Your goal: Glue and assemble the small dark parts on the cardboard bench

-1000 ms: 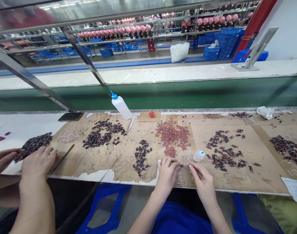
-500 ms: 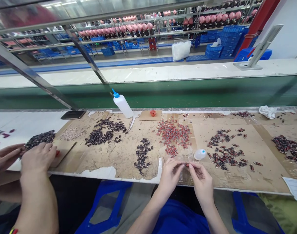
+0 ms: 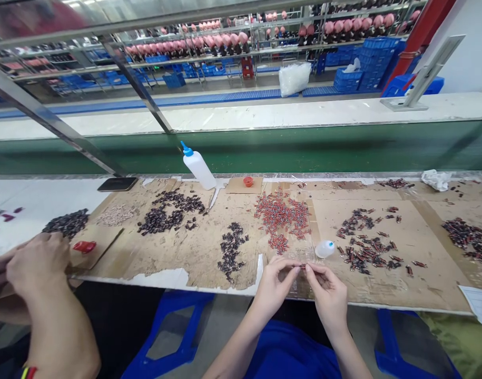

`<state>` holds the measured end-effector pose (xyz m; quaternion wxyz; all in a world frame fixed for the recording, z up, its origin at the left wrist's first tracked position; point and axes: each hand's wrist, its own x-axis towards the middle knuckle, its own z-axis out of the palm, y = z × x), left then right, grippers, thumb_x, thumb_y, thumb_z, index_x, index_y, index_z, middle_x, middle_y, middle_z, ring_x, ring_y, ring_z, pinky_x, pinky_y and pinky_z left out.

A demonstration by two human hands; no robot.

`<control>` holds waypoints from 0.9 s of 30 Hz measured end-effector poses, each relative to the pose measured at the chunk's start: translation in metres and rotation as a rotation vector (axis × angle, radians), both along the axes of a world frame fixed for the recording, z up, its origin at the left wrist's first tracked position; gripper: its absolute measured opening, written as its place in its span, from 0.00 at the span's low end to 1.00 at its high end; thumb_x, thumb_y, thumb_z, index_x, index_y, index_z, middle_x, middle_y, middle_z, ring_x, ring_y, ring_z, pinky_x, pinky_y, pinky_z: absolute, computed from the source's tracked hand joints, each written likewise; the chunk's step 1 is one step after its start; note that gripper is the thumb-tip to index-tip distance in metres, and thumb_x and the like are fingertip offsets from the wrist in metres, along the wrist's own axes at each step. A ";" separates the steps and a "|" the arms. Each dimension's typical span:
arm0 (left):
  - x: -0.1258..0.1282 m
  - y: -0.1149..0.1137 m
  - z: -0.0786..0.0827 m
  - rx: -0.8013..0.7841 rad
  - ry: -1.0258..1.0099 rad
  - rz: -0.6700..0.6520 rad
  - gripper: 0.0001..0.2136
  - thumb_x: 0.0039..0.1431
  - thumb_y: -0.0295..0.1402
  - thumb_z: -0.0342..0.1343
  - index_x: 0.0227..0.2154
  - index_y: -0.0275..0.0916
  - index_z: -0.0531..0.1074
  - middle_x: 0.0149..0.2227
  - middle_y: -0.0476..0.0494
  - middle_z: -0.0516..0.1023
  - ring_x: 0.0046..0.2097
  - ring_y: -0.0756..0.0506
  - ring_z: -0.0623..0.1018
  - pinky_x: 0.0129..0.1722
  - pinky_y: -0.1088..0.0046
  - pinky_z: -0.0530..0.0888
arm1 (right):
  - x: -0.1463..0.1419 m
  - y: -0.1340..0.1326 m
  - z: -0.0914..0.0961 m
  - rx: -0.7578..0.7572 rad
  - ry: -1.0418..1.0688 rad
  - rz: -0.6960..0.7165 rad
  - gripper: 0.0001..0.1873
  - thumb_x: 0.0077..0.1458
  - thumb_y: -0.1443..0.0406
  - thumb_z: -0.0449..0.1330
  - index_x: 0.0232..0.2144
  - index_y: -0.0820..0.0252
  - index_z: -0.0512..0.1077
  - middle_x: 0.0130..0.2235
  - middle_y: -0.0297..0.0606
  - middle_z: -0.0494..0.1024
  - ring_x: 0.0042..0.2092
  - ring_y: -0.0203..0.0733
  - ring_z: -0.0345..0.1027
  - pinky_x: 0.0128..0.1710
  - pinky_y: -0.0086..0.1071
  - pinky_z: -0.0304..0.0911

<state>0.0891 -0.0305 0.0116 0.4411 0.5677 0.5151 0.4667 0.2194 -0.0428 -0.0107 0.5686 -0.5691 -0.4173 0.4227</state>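
My left hand and my right hand meet at the near edge of the bench, fingertips pinched together on a small red and dark part held between them. Just beyond my fingers lies a heap of small red parts. A small clear bottle with a blue tip lies on its side beside my right hand. To its right spreads a scatter of dark and red assembled parts. A pile of dark parts sits left of my left hand.
A co-worker's hands work at the far left near a red piece and a dark pile. A white squeeze bottle leans at the back of the cardboard mat. A green conveyor belt runs behind.
My hands have lifted slightly and drawn together on the small part. The co-worker's hands pulled back left, uncovering a red piece on the cardboard.
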 end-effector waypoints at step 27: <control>0.001 -0.006 0.018 0.066 0.020 0.015 0.04 0.54 0.30 0.58 0.30 0.39 0.78 0.32 0.44 0.80 0.39 0.45 0.76 0.41 0.69 0.73 | 0.007 0.001 0.027 0.246 -0.167 0.109 0.07 0.52 0.61 0.64 0.29 0.58 0.80 0.30 0.40 0.80 0.32 0.41 0.76 0.32 0.31 0.74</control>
